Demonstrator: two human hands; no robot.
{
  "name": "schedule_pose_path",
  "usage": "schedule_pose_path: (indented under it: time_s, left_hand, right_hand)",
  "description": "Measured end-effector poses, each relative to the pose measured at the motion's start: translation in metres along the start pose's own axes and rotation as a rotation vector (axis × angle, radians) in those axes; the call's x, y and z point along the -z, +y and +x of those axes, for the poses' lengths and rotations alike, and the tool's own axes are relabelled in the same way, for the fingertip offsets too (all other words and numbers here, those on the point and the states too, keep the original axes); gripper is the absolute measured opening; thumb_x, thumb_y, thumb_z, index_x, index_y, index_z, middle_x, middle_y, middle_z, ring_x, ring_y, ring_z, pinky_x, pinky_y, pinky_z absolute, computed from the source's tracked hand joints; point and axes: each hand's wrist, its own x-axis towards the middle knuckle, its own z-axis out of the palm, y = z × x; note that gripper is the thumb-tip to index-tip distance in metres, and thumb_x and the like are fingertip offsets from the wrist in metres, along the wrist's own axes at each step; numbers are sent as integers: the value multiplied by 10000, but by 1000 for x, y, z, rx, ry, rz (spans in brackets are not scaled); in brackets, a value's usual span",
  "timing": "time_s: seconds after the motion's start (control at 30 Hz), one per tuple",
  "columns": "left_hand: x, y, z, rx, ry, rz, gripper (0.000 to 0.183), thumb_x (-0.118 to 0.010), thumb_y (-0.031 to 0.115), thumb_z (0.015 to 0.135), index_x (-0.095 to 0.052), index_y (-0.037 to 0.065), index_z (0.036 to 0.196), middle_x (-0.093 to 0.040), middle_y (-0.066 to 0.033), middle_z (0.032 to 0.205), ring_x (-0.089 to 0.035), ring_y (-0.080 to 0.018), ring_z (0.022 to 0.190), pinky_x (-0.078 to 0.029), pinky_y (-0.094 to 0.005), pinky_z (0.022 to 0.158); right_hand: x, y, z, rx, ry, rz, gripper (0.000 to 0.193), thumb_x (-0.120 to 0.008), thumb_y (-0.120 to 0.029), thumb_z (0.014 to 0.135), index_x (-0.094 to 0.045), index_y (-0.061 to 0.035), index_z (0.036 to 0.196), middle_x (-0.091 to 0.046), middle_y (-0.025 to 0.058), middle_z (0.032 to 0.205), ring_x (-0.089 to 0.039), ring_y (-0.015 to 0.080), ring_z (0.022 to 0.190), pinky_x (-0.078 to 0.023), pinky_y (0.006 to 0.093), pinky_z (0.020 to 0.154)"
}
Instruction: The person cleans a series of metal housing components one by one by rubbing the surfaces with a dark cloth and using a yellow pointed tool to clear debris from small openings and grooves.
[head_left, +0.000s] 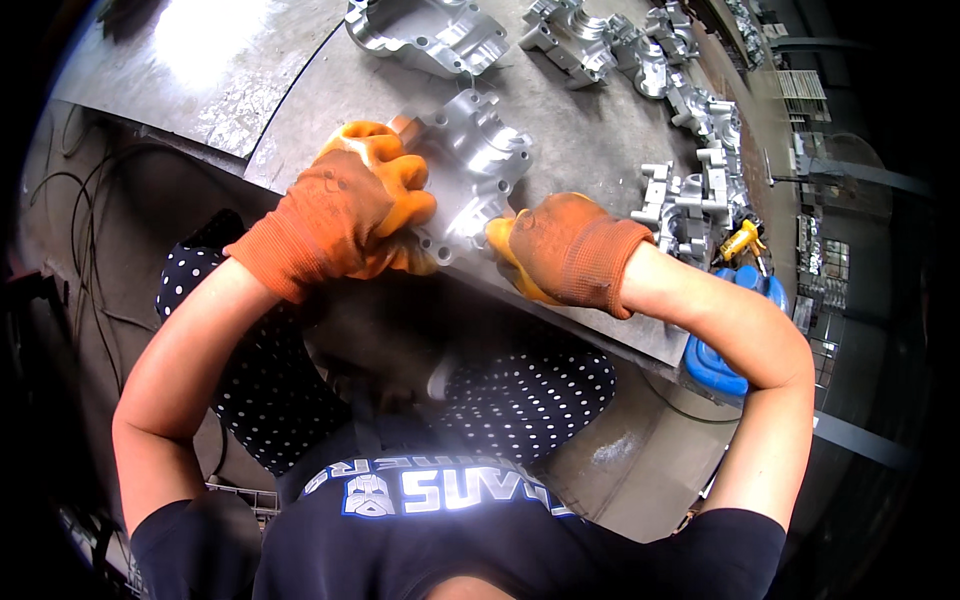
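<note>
In front of me a silvery cast metal housing (482, 165), with round bores and bolt holes, lies at the near edge of the metal tabletop. My left hand (350, 205), in an orange rubber-coated work glove, is closed on its left side with the fingers bent over the edge. At the housing's near right corner is my right hand (568, 250), gloved the same way. Its fingers are curled, and the fingertip end touches the metal there. Whatever lies inside that fist is hidden by the glove.
Beyond the housing lies a similar large casting (430, 40); another casting (570, 42) sits to its right. Several smaller castings (690, 200) line the right side. A yellow tool (740, 242) and a blue object (712, 365) are by my right forearm. Cables (85, 200) hang at left.
</note>
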Motion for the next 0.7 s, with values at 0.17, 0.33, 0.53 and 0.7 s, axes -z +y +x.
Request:
schedule_pose_path:
  time_s: [0.17, 0.33, 0.53, 0.7]
  left_hand:
    - [5, 0, 0, 29, -59, -9, 226, -757, 198, 611, -675, 160, 818, -627, -41, 907, -616, -318, 1001, -468, -443, 973]
    - [3, -1, 5, 16, -77, 23, 249, -779, 201, 584, -673, 159, 805, -621, -29, 892, -617, -308, 979, -466, -437, 946]
    - [-19, 21, 26, 126, 72, 15, 324, -830, 270, 669, -690, 151, 937, -631, -58, 917, -614, -330, 940, -466, -454, 928]
    - [-2, 42, 53, 95, 283, -208, 540, -795, 266, 795, -643, 140, 1297, -667, -152, 1236, -626, -365, 1141, -473, -433, 1012]
  right_hand:
    - [-3, 13, 4, 101, -16, 80, 281, -674, -260, 876, -616, -66, 1070, -700, 218, 909, -702, 393, 855, -549, 477, 752]
    - [-8, 17, -5, 76, 59, 256, 368, -690, -224, 838, -631, -74, 1169, -709, 201, 1005, -690, 405, 910, -546, 461, 802]
    - [-59, 11, -17, -65, 617, 764, 374, -677, -166, 880, -629, -4, 1213, -707, 173, 938, -679, 248, 793, -537, 377, 768]
    - [-101, -6, -52, -286, 782, 1056, 168, -572, -173, 1002, -591, -16, 1060, -589, 27, 768, -581, 90, 657, -479, 288, 586]
